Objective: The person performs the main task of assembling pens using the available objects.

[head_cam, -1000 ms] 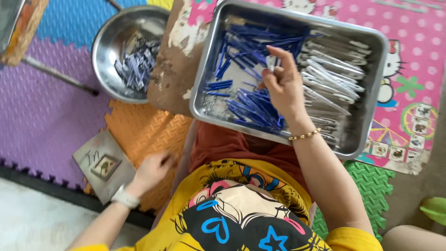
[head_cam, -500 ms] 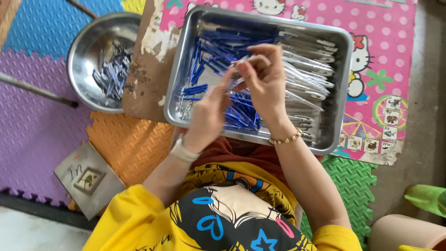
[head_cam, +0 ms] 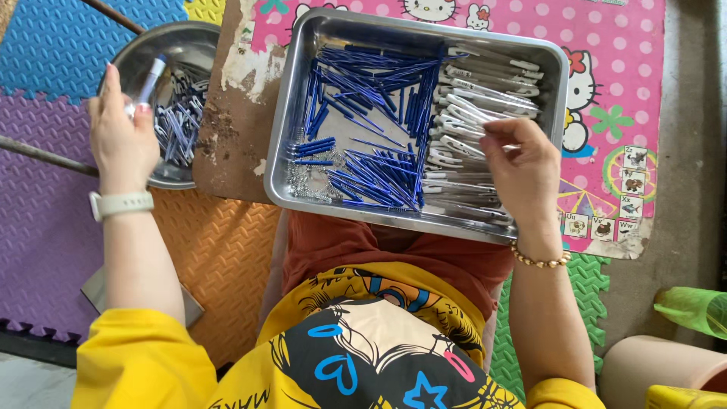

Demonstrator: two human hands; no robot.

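Head view, the only one here: the left hand [head_cam: 121, 140] is up over the round steel bowl [head_cam: 198, 45] at far left, grip pinched around a finished pen [head_cam: 149, 79] with a blue tip, held upright above the pile of pens already in the bowl. The right hand [head_cam: 522, 170] is in the right half of the rectangular steel tray [head_cam: 303, 45], fingers curled onto the white pen barrels [head_cam: 485, 91]; can't tell if it's actually clamped on one or just touching. Blue refills [head_cam: 363, 83] fill the tray's left half, with a little heap of springs [head_cam: 307, 182] at the near-left corner.

Handling-wise I'd guess it's all light, stiff, smooth plastic, kinda slippery, best pinched mid-barrel. Refills look thin and bendy.

Signs and such: pink foam mat [head_cam: 606, 45] under the tray with cartoon cat pictures and small square alphabet picture tiles at right; blue, purple and orange mats [head_cam: 219, 257] left.
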